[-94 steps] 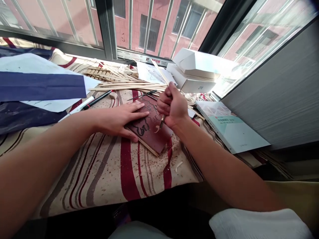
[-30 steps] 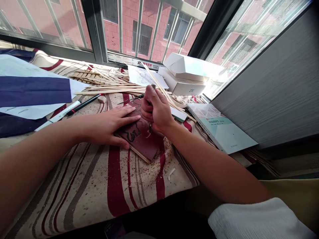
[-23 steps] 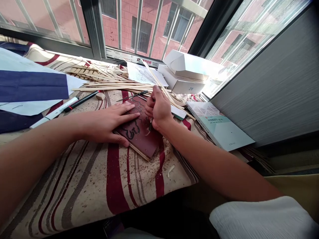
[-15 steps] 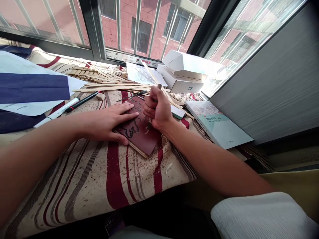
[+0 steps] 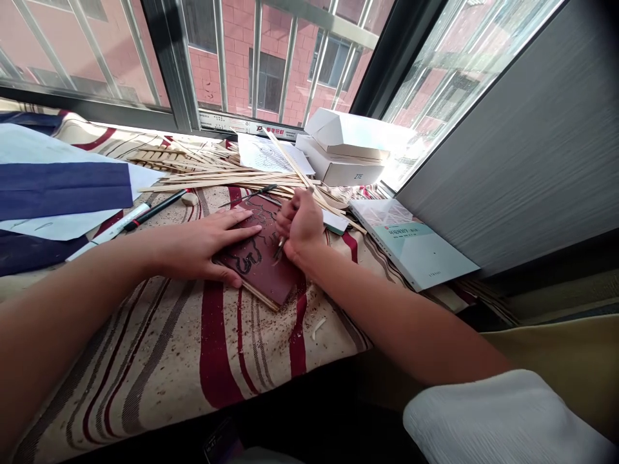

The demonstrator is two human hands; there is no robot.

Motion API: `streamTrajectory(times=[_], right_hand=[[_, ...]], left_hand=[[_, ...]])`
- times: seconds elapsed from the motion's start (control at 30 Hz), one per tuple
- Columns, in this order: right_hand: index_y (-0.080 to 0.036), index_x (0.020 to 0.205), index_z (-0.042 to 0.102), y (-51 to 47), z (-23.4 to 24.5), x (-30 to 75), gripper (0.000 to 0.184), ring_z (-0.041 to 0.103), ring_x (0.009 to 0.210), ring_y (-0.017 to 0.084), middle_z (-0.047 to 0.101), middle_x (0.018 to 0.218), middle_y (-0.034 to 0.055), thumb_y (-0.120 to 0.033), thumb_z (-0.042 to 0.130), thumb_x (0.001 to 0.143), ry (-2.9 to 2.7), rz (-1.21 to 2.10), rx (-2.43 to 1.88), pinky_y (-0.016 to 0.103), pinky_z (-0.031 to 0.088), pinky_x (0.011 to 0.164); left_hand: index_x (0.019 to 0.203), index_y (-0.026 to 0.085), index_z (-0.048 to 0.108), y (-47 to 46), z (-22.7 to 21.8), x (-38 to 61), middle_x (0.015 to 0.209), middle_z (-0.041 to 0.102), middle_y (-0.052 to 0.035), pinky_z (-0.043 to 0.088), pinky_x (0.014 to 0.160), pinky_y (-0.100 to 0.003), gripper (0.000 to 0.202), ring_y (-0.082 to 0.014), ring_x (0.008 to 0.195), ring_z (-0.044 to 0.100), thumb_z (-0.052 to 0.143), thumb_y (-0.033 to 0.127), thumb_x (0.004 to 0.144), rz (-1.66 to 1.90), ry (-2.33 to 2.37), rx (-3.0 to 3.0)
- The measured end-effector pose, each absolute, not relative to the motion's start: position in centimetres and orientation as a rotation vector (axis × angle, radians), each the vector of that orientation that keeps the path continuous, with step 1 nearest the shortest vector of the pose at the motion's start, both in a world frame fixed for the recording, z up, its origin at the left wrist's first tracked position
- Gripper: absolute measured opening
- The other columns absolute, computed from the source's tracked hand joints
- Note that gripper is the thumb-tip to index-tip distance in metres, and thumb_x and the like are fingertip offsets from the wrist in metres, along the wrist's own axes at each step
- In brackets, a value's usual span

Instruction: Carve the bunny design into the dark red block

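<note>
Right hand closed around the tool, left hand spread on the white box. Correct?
Wrong surface: the left hand is spread on the brown board, as the head view shows. The right hand is closed around the tool.

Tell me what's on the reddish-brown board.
Dark outlines and the left hand; the right hand holds a tool over the board. Any surface the hands cover is hidden.

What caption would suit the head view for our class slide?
The left hand rests on a maroon board on striped cloth; the right hand grips a tool over its surface.
</note>
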State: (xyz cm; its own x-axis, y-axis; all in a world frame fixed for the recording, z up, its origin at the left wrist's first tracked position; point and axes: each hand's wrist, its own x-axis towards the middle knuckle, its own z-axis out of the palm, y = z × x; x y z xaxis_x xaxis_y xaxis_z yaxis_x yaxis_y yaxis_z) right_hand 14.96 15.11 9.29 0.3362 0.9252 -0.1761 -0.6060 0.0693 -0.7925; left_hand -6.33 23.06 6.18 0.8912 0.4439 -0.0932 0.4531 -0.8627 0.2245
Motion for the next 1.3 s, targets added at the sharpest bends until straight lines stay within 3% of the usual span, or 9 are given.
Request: streamTrajectory(times=[0.1,0.33,0.5,0.77,1.03,1.3], right_hand=[[-0.030,0.082,0.028,14.8,9.5,14.3,0.048,0.018,0.044,0.008,0.028,0.053,-0.0143,-0.034,0.057,0.121,-0.453,1.241,-0.908,0.021,0.016,0.043],[-0.029,0.080,0.029,15.1,10.6,16.8,0.063,0.017,0.046,0.008,0.024,0.055,-0.0134,-0.056,0.072,0.117,-0.709,1.184,-0.834,0.023,0.014,0.043],[-0.028,0.076,0.033,15.4,9.7,16.3,0.063,0.018,0.047,0.008,0.028,0.055,-0.0123,-0.052,0.075,0.117,-0.843,1.194,-0.810,0.024,0.018,0.044],[-0.028,0.076,0.034,14.9,9.8,15.7,0.062,0.016,0.049,0.008,0.027,0.057,-0.0117,-0.052,0.072,0.118,-0.863,1.178,-0.862,0.025,0.017,0.045],[-0.028,0.080,0.039,15.6,8.8,14.5,0.057,0.033,0.054,0.011,0.040,0.061,-0.0081,-0.053,0.082,0.110,-0.830,0.905,-0.981,0.026,0.028,0.049],[-0.030,0.082,0.038,16.4,9.2,15.0,0.059,0.019,0.048,0.009,0.027,0.056,-0.0136,-0.057,0.082,0.110,-0.835,1.304,-0.986,0.025,0.016,0.044]], left_hand=[[0.195,0.033,0.038,23.1,6.2,-6.3,0.207,0.015,-0.0145,0.024,0.154,-0.063,0.133,-0.0514,0.190,0.020,0.067,0.111,0.090,-0.046,0.693,2.796],[0.196,0.033,0.034,22.9,6.3,-6.4,0.206,0.012,-0.0185,0.021,0.152,-0.070,0.130,-0.0520,0.190,0.016,0.065,0.109,0.094,-0.054,0.675,2.776],[0.196,0.035,0.032,22.7,6.2,-6.4,0.207,0.011,-0.0163,0.019,0.154,-0.067,0.130,-0.0506,0.191,0.015,0.064,0.110,0.094,-0.029,0.650,2.781],[0.197,0.032,0.031,22.6,6.3,-6.2,0.206,0.010,-0.0193,0.020,0.153,-0.071,0.130,-0.0542,0.190,0.015,0.066,0.107,0.096,-0.050,0.649,2.775],[0.197,0.030,0.031,22.4,6.3,-5.9,0.206,0.009,-0.0203,0.021,0.153,-0.069,0.131,-0.0542,0.190,0.015,0.068,0.105,0.096,-0.058,0.655,2.787],[0.196,0.022,0.034,22.5,6.2,-5.4,0.206,0.013,-0.0225,0.018,0.154,-0.065,0.133,-0.0541,0.190,0.013,0.065,0.106,0.097,-0.055,0.638,2.810]])
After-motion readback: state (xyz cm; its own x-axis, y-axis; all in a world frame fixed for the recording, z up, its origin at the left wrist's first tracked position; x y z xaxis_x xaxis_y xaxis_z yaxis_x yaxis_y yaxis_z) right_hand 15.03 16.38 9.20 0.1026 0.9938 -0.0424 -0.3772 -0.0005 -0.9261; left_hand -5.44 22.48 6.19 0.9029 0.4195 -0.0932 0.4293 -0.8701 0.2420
